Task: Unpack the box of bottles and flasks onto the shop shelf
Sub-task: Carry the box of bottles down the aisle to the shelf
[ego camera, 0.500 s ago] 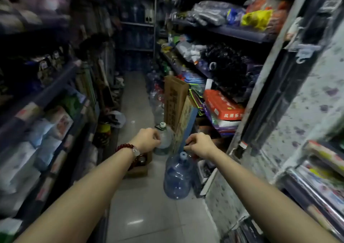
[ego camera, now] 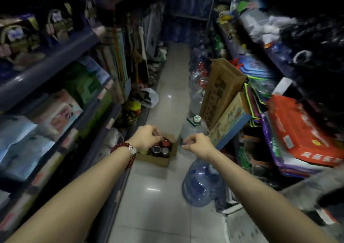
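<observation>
Left hand point(ego camera: 147, 137), red bead bracelet point(ego camera: 122, 147) on the wrist, reached out at frame centre with fingers curled loosely, holding nothing, right over the open cardboard box point(ego camera: 163, 160) on the floor. Right hand point(ego camera: 198, 144) just right of centre, half curled, maybe pinching something small, too blurry to call. Box packed with upright flasks point(ego camera: 162, 147). Blue water jug point(ego camera: 200, 187) sat lower right.

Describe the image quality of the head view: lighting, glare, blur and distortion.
Head view: dim overall, the upper corners nearly black; bright glare patches on the floor tiles; the shelves at both edges are smeared with motion blur, while the left hand, right hand and box of bottles stay fairly sharp; wide-angle distortion bows the shelf lines and stretches the forearms.
</observation>
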Tool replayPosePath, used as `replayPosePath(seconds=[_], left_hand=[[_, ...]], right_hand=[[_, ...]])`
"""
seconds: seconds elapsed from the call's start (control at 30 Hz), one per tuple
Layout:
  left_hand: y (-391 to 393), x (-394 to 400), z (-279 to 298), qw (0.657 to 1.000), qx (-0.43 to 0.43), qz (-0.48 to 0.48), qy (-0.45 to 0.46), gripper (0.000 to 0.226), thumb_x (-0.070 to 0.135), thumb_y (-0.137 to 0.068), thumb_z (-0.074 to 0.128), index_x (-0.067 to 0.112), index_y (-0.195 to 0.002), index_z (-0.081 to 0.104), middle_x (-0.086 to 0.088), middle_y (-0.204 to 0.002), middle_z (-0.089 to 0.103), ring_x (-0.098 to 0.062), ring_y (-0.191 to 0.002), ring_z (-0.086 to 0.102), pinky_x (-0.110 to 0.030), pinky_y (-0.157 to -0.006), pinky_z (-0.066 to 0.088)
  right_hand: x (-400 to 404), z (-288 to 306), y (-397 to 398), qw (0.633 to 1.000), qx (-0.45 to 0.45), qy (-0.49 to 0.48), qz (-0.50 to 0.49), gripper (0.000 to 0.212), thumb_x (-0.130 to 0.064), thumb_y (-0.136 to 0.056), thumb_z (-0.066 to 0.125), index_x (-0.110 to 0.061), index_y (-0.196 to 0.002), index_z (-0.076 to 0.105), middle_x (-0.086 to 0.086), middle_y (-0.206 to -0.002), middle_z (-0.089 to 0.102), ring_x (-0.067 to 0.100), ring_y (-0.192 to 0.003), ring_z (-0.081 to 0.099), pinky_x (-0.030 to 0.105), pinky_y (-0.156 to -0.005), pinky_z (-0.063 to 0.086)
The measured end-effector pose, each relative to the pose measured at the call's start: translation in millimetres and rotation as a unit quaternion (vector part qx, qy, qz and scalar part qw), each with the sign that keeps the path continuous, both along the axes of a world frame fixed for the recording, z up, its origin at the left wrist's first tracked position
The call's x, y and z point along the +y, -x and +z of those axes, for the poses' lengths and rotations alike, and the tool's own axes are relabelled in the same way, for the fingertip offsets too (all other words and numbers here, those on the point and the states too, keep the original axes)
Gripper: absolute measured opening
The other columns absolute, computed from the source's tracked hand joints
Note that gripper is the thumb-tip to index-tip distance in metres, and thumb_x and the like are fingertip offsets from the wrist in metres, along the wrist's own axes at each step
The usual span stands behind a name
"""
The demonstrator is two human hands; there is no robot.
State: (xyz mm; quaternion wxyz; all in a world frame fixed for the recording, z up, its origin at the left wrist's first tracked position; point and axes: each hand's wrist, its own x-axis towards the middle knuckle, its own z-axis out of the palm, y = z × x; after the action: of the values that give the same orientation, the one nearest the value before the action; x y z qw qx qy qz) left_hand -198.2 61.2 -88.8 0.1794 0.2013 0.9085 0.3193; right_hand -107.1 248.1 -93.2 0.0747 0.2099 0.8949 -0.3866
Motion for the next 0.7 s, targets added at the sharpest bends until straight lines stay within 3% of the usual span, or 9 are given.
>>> replayPosePath(seconds=[0.23,0.4,0.5,0.7], left_hand=[[103.9,8.9,-43.5,0.999,-0.033,0.02,0.014,0.016,0.023,-0.086,0.062,0.013,-0.098,0.068,-0.005,-0.099,0.068,-0.019,-0.096,0.063,-0.022,-0.077,0.042],[207.4,28.6,-81.6,0.998,-0.055,0.003,0.016,0.004,0.019,-0.086,0.062,0.018,-0.085,0.065,-0.005,-0.093,0.068,-0.02,-0.093,0.064,-0.024,-0.075,0.044],[263.9,45.5,-106.9,0.996,-0.083,0.002,0.027,0.006,0.019,-0.086,0.063,0.014,-0.087,0.066,-0.007,-0.094,0.069,-0.021,-0.092,0.065,-0.025,-0.075,0.045],[341.0,72.4,-179.6,0.993,-0.109,0.013,0.033,0.012,0.018,-0.087,0.061,0.012,-0.095,0.066,-0.004,-0.094,0.065,-0.017,-0.088,0.061,-0.024,-0.072,0.042]], right_hand=[[27.4,-46.7,97.9,0.999,-0.036,0.032,0.0,0.018,-0.02,-0.082,0.072,-0.015,-0.098,0.07,-0.002,-0.084,0.064,0.015,-0.086,0.061,0.024,-0.075,0.046],[48.1,-85.1,190.5,0.999,-0.042,0.014,-0.008,0.022,-0.021,-0.082,0.072,-0.01,-0.1,0.07,-0.002,-0.085,0.063,0.011,-0.081,0.058,0.01,-0.056,0.038],[62.1,-118.1,245.1,0.998,-0.051,0.022,-0.033,0.02,-0.018,-0.082,0.071,-0.007,-0.099,0.069,0.0,-0.086,0.063,0.011,-0.08,0.057,0.006,-0.054,0.037],[86.0,-198.8,323.6,0.994,-0.071,0.055,-0.055,0.021,-0.015,-0.085,0.07,-0.002,-0.102,0.068,0.01,-0.096,0.067,0.015,-0.087,0.058,0.026,-0.077,0.048]])
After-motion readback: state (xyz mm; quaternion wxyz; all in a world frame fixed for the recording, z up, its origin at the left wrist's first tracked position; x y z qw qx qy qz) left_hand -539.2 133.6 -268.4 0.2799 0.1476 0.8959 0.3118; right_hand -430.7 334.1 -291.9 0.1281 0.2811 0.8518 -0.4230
